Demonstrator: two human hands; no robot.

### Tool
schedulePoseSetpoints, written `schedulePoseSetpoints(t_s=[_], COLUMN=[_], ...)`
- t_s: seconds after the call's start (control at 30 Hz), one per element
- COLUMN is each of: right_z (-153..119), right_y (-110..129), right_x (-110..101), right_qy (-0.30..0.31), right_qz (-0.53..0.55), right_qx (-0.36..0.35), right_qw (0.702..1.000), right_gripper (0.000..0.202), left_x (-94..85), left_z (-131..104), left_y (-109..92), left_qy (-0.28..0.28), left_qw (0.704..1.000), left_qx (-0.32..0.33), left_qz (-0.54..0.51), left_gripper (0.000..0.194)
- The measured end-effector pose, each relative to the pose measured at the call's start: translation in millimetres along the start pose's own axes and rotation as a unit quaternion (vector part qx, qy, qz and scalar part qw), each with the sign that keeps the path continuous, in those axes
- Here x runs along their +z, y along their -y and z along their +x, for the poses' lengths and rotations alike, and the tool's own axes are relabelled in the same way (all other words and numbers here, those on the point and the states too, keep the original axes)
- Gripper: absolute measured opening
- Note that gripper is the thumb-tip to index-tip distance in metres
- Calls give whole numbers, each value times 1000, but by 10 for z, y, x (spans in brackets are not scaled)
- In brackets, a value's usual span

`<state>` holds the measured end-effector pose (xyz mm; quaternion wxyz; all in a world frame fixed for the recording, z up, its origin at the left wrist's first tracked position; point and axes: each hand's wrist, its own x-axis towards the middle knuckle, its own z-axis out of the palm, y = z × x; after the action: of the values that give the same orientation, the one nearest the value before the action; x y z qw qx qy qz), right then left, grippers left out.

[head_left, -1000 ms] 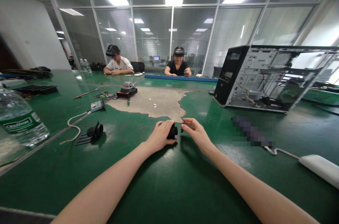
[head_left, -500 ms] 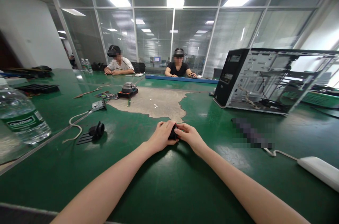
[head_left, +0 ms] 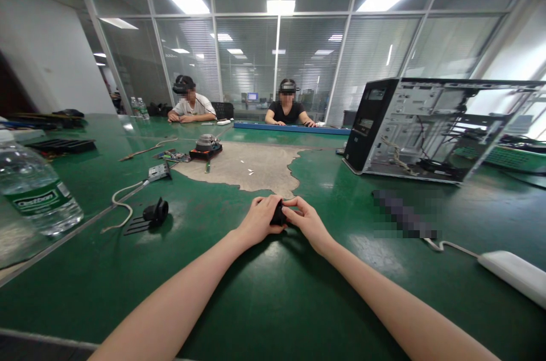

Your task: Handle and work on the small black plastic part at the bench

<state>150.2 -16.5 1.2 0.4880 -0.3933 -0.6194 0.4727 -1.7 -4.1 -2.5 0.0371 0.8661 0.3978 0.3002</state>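
Note:
Between my two hands, just above the green tabletop (head_left: pixel 273 298), is a small black part (head_left: pixel 278 215) whose kind I cannot make out. My left hand (head_left: pixel 261 218) wraps round it from the left, thumb below and fingers over the top. From the right, my right hand (head_left: pixel 307 220) pinches its edge with thumb and fingertips. Much of the part is hidden behind the fingers. To the left lies a black plastic piece (head_left: pixel 156 212) with a round end and long thin prongs, touched by neither hand.
An open computer case (head_left: pixel 377 122) stands at the right, near a blurred-out object (head_left: pixel 403 213) and a white power strip (head_left: pixel 514 278). At left are a water bottle (head_left: pixel 40 196) and a metal bracket (head_left: pixel 159 170) with a cable. A heatsink fan (head_left: pixel 207 145) sits farther back. Two people sit opposite.
Both hands keep their hold on the small black part, with only slight finger movement. The whole view has shifted very slightly. Across the table, one person's hand has moved a little.

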Motion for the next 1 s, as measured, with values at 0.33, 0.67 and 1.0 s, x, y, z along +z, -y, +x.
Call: schedulePoseSetpoints(t_s=[0.33,0.67,1.0], right_z=[18,28,-40], right_y=[-48,-44,-21], right_x=[-49,-37,-21], right_qy=[55,16,44], right_qz=[-14,-21,-5], right_qx=[-6,16,-6], right_qw=[998,1000,999], right_gripper=[24,27,28], left_x=[-35,-36,-49], left_z=[-3,5,0], left_y=[-27,-34,-52], left_qy=[6,1,8], left_qw=[1000,1000,1000], left_qx=[-5,-2,-7], left_qz=[-2,-4,3], left_gripper=[55,54,53])
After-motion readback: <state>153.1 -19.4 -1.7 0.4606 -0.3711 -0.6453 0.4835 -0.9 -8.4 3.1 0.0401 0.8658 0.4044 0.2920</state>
